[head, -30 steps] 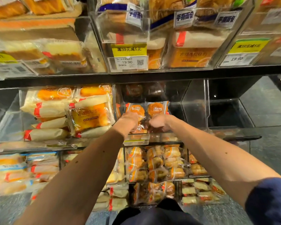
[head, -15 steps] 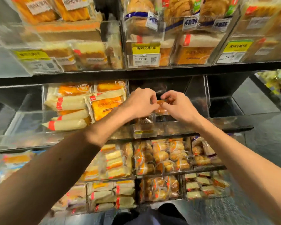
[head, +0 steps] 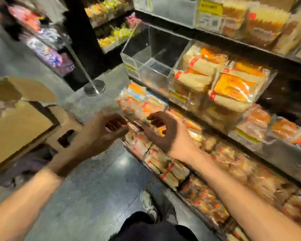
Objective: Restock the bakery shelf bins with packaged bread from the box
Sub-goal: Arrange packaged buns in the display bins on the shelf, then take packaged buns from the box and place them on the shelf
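Observation:
The view is blurred by motion. My left hand [head: 102,131] and my right hand [head: 167,133] hang in mid-air in front of the lower shelf bins, fingers loosely curled, holding nothing. A cardboard box [head: 21,126] with a hand-hole stands on the left, just beyond my left forearm. Clear bins on the right hold packaged bread [head: 231,87] with orange and red labels. One clear bin [head: 146,60] at the shelf's left end looks bare inside.
Lower bins [head: 172,167] packed with wrapped buns run along the right. A chrome post base [head: 94,87] stands on the dark glossy floor [head: 97,188]. Another snack shelf [head: 49,49] lies far left. My shoes [head: 149,204] show at the bottom.
My head has turned left, away from the middle bin toward the box. Both hands have left the small bread packs in that bin and dropped lower, now apart and holding nothing.

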{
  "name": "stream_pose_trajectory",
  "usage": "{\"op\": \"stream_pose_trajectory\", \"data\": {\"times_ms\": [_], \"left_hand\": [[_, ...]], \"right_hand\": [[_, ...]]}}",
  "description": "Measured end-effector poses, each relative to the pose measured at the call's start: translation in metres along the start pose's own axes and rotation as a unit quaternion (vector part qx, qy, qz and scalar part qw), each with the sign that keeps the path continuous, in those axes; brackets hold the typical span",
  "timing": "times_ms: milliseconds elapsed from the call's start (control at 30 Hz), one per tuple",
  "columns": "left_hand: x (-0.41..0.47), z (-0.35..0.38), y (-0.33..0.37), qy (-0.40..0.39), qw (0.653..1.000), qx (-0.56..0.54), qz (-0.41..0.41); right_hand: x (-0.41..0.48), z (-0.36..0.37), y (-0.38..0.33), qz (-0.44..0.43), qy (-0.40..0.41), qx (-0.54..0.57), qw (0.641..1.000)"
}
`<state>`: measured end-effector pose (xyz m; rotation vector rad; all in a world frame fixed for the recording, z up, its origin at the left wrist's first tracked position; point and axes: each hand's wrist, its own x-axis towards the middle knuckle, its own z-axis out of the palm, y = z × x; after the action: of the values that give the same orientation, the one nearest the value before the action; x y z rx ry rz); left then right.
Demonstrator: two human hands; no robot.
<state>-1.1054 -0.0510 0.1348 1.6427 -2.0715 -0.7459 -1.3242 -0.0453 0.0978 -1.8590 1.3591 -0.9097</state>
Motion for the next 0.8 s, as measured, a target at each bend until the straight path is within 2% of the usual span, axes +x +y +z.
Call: {"op": "stream_pose_trajectory", "data": {"times_ms": [133,233,367,467,667,800], "left_hand": [[-0.096,-0.05,-0.078,0.143,0.977,-0.027,-0.155],[-0.16,-0.085,-0.133,0.218,0.944,0.037,-0.244],[-0.219,-0.127,-0.208,0.289,0.907,0.04,-0.303],[-0.244,-0.165,-0.263,0.321,0.884,0.054,-0.336],[-0.254,-0.257,-0.381,0.287,0.879,0.055,-0.377],[-0.229,-0.309,-0.454,0.264,0.88,-0.003,-0.396]], "right_hand": [[0.027,0.097,-0.066,-0.107,-0.11,-0.004,0.988],[0.044,0.168,-0.112,-0.17,-0.218,-0.019,0.961],[0.069,0.268,-0.169,-0.227,-0.314,-0.029,0.921],[0.093,0.343,-0.206,-0.263,-0.346,-0.037,0.9],[0.151,0.473,-0.276,-0.197,-0.377,-0.047,0.904],[0.188,0.539,-0.293,-0.124,-0.384,-0.049,0.913]]}}
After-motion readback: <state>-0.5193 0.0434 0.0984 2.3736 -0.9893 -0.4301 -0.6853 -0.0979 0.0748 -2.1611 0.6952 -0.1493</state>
